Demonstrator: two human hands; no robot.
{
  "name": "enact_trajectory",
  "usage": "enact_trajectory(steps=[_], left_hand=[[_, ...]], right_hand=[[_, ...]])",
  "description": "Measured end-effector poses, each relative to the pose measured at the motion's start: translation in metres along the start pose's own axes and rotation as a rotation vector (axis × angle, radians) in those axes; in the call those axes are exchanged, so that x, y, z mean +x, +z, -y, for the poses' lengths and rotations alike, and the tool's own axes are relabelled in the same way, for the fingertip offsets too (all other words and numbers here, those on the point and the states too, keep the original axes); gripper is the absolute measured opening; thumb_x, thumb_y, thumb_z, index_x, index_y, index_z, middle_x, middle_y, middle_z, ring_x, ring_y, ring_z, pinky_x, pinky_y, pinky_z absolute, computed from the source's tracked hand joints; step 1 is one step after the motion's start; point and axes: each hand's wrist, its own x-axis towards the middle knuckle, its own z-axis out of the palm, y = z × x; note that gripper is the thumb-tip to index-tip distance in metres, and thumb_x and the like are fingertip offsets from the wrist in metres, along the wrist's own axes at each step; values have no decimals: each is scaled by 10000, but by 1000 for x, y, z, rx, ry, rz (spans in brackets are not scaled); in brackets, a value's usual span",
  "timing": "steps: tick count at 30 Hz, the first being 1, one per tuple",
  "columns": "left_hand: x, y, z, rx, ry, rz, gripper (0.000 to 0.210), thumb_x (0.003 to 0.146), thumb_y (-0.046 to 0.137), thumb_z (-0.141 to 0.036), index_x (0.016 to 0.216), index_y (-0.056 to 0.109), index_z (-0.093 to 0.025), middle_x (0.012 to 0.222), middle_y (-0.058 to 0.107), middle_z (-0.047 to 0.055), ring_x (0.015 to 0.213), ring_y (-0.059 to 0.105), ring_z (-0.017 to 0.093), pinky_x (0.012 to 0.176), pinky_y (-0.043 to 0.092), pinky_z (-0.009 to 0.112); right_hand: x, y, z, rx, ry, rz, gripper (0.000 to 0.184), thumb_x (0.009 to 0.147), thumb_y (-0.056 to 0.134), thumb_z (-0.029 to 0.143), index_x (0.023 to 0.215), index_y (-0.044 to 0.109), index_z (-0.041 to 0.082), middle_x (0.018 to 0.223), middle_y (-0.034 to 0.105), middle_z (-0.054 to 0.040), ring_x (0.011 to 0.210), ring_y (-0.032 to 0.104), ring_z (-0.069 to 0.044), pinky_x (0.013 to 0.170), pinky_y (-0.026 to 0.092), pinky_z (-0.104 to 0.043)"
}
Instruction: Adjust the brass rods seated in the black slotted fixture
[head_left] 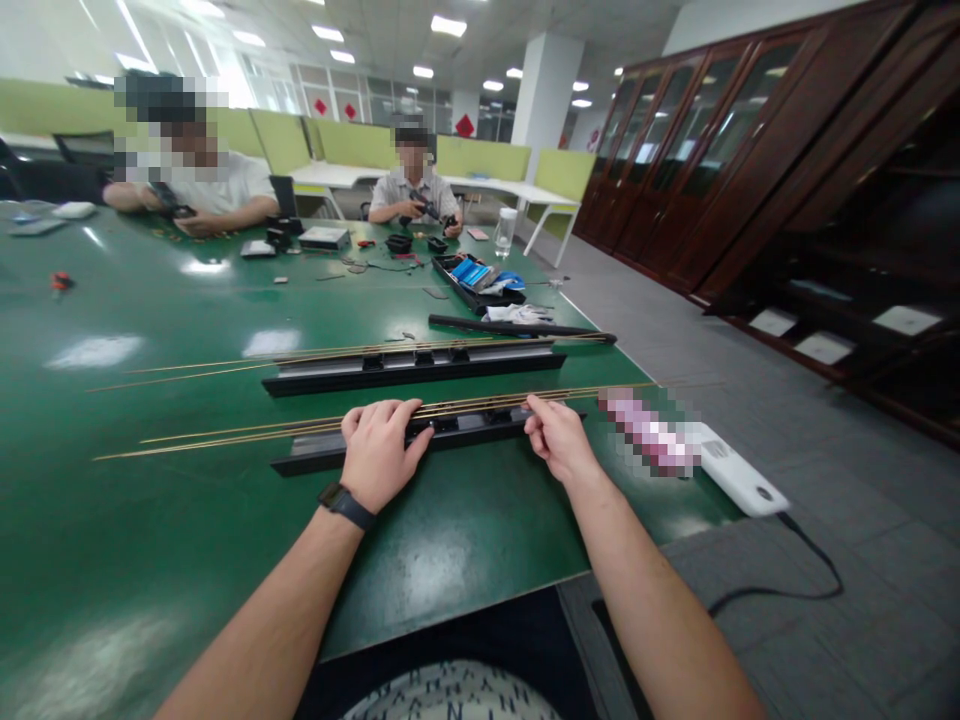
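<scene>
The head view is showing, nearest, a letter-patterned garment (450,690), with two bare forearms reaching over a green bench (450,530). A dark wristwatch (346,506) is circling the left wrist. The left hand (384,445) is lying across a long black rail (472,433), fingers over the top and thumb set apart along the near side; whether it is gripping or only pressing, I cannot tell. The right hand (553,437) is curling its lower fingers and bringing its index fingertip against thin brass-coloured rods (472,406) near the rail's right end; whether it is pinching one is unclear. These rods are running lengthwise along the rail, passing beneath the left hand and jutting beyond both ends. To the right, a white corded device (739,475) is lying by the bench edge. Just beyond, a second black rail (420,377) is lying roughly parallel, with more rods stretching along it. Farther off, a long black bar (517,329) is resting near white gloves (517,314), and a black tray (465,294) is holding blue packets (471,273). A clear bottle (505,235) is standing behind it. Across the bench, two people (236,185) are sitting and handling black objects.
</scene>
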Motion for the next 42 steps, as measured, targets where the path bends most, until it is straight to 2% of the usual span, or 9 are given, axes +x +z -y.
enact_trajectory(steps=[5, 15, 42], left_hand=[[-1, 1, 1, -1, 6, -20, 330, 955, 609, -410, 1236, 661, -244, 1171, 725, 97, 1143, 636, 304, 1026, 327, 502], [-1, 2, 1, 4, 10, -28, 328, 957, 611, -415, 1232, 661, -244, 1174, 728, 101, 1142, 639, 302, 1025, 332, 503], [-1, 3, 1, -12, -1, -25, 325, 950, 630, -417, 1227, 661, -250, 1171, 722, 93, 1131, 631, 294, 1022, 332, 499]], right_hand=[[1, -1, -1, 25, 3, -33, 354, 777, 793, 475, 801, 636, 158, 495, 597, 29, 273, 386, -57, 249, 189, -166], [-1, 0, 1, -5, 13, 2, 388, 770, 803, 504, 822, 636, 159, 506, 612, 24, 275, 395, -57, 252, 186, -159], [-2, 0, 3, -28, 21, -17, 380, 758, 798, 501, 832, 642, 162, 500, 606, 26, 284, 398, -64, 258, 191, -165]])
